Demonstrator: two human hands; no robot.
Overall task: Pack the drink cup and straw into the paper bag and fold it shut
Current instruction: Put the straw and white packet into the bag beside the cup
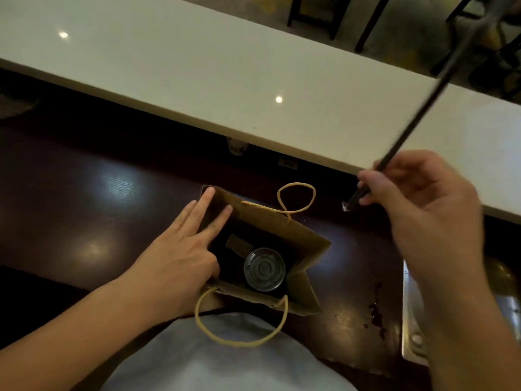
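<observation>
Cup [264, 268] upright inside open brown paper bag [307, 280].
Left hand [180, 249] spread on bag's 9 o'clock wall; right hand [423, 198] pinching thin dark straw [417, 122].

The cup [264, 269] stands inside the open bag [298, 238] on the table [84, 193], the straw [423, 114] up to its right.

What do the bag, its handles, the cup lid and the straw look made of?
Bag: matte brown kraft paper, creased at the folds. Handles: twisted tan cord, probably paper. Cup lid: clear glossy plastic with moulded rings. Straw: dark and thin, motion-blurred; likely plastic in a wrapper, uncertain.
</observation>
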